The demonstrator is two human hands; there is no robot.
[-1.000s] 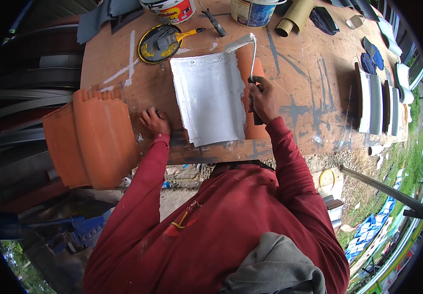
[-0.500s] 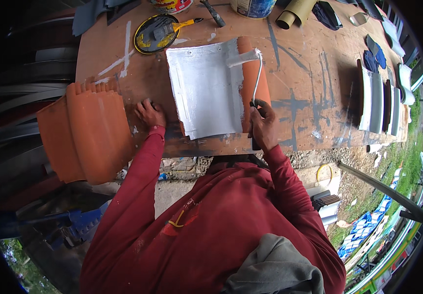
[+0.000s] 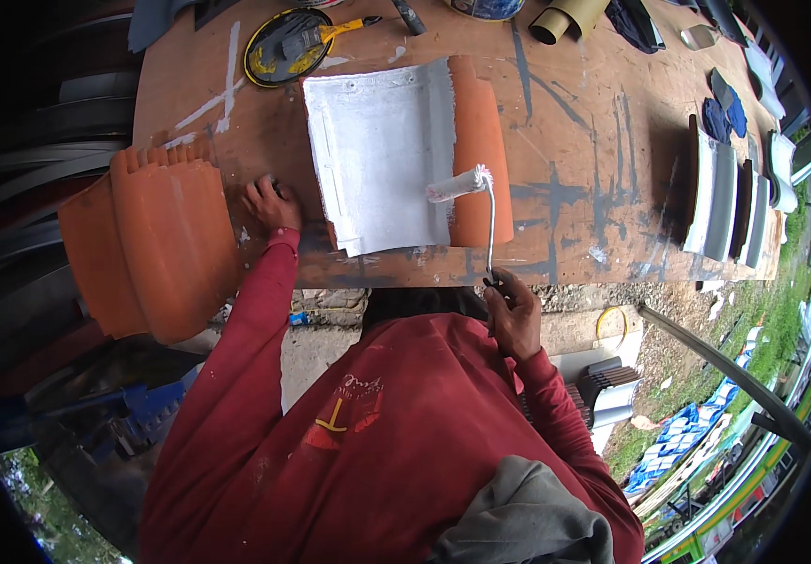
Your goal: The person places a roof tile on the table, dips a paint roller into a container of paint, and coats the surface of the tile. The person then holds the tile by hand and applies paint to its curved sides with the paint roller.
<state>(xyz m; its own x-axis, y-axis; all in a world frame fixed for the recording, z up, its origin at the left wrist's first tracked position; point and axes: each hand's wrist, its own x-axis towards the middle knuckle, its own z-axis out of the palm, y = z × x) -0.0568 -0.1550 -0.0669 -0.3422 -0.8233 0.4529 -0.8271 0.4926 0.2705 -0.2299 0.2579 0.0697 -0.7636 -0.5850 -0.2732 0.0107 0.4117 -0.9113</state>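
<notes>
A roof tile (image 3: 396, 150) lies on the brown worktable (image 3: 574, 160); most of it is painted white, and its right strip is still bare orange. My right hand (image 3: 511, 315) grips the handle of a paint roller (image 3: 462, 184), whose white sleeve rests on the tile's lower right part. My left hand (image 3: 271, 202) presses flat on the table just left of the tile, beside a stack of unpainted orange tiles (image 3: 156, 244).
A round black tray with yellow paint and a brush (image 3: 294, 42) sits behind the tile. Several white-painted tiles (image 3: 730, 197) stand on edge at the table's right. Cans, a cardboard tube (image 3: 570, 14) and rags line the far edge.
My right hand has pulled the roller down the tile toward me, from its top edge to its lower right part. My left hand stays on the table.
</notes>
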